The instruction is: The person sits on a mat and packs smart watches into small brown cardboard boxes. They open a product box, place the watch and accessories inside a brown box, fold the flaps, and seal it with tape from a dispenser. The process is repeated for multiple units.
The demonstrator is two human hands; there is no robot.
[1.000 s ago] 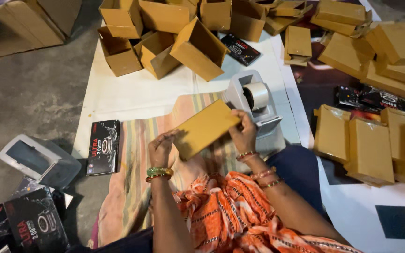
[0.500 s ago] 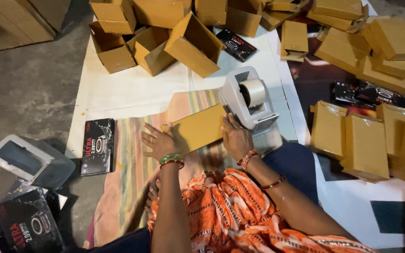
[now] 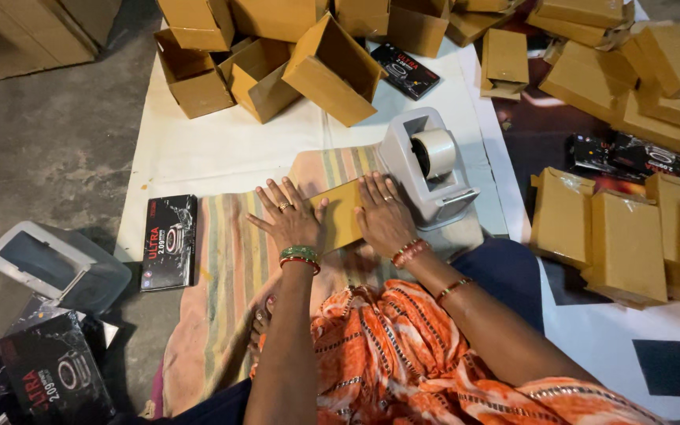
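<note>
a flat brown cardboard box [image 3: 343, 214] is pressed down onto a striped cloth [image 3: 222, 275], just left of a grey tape dispenser [image 3: 428, 169]. the left hand [image 3: 291, 222] is laid open on the box's left end, fingers spread and straight, palm down, nothing gripped. the right hand [image 3: 383, 216] is laid flat on the box's right end, fingers extended together, its fingertips just beside the base of the tape dispenser; it too is released, only pressing. a black printed product box [image 3: 169, 241] is seen well to the left of the tape dispenser, at the cloth's edge. open cardboard cartons [image 3: 332, 67] are piled beyond the tape dispenser, and sealed brown boxes [image 3: 623, 244] lie to its right.
</note>
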